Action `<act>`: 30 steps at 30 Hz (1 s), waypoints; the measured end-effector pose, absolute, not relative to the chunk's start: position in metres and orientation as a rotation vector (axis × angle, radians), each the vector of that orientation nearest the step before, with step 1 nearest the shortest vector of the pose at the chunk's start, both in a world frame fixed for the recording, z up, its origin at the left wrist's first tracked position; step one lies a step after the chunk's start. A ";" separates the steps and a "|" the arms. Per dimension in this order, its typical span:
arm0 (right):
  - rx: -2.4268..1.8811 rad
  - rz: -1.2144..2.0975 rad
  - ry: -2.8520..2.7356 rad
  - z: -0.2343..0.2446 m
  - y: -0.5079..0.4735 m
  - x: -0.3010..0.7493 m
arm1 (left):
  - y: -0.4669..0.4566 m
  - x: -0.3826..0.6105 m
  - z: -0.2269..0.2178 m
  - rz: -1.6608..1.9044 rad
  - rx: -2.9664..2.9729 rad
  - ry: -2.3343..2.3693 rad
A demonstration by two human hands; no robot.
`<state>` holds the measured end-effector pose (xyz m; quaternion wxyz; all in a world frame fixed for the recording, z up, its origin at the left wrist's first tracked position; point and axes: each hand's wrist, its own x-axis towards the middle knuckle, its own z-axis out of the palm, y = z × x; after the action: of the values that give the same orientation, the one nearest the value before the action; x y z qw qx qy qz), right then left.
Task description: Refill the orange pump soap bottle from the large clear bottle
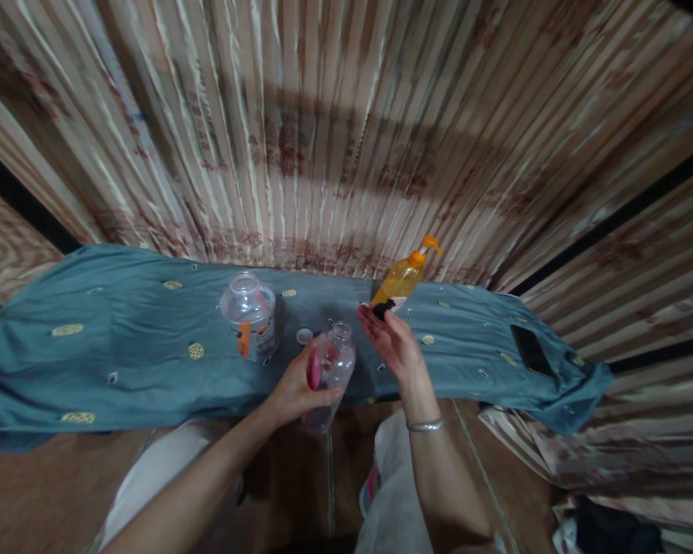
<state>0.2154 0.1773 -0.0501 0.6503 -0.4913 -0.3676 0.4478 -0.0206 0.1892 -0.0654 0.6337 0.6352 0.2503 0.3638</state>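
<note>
My left hand (300, 388) is wrapped round a clear plastic bottle (338, 362) with a pink label, held tilted over the table's front edge. The bottle's mouth is uncapped. To its right, my right hand (390, 338) has its palm turned up and its fingers stretched out, slightly curled. Just behind those fingers stands a pump bottle (401, 281) of yellow-orange liquid with an orange pump head; whether the hand touches it, I cannot tell. A small whitish round cap (304, 336) lies on the cloth left of the clear bottle.
A wide clear jar (248, 308) with an orange label stands on the left half of the table. Teal patterned cloth (138, 331) covers the table. A black phone (531, 350) lies at the right end. Pleated curtains (323, 154) hang close behind.
</note>
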 end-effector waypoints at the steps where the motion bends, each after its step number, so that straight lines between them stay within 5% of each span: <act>1: -1.179 0.996 -0.855 -0.062 0.185 0.218 | 0.190 -0.023 -0.064 0.846 1.457 0.584; 17: -1.848 0.299 -1.396 -0.150 0.258 0.239 | 0.191 -0.039 -0.065 0.872 1.588 0.686; 30: -1.728 0.187 -1.375 -0.129 0.218 0.210 | 0.186 -0.045 -0.066 0.916 1.593 0.696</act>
<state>0.2098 0.2178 -0.1291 0.4463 -0.6978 -0.5552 0.0755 -0.0449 0.1861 -0.0656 0.5551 0.6743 0.2946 0.3878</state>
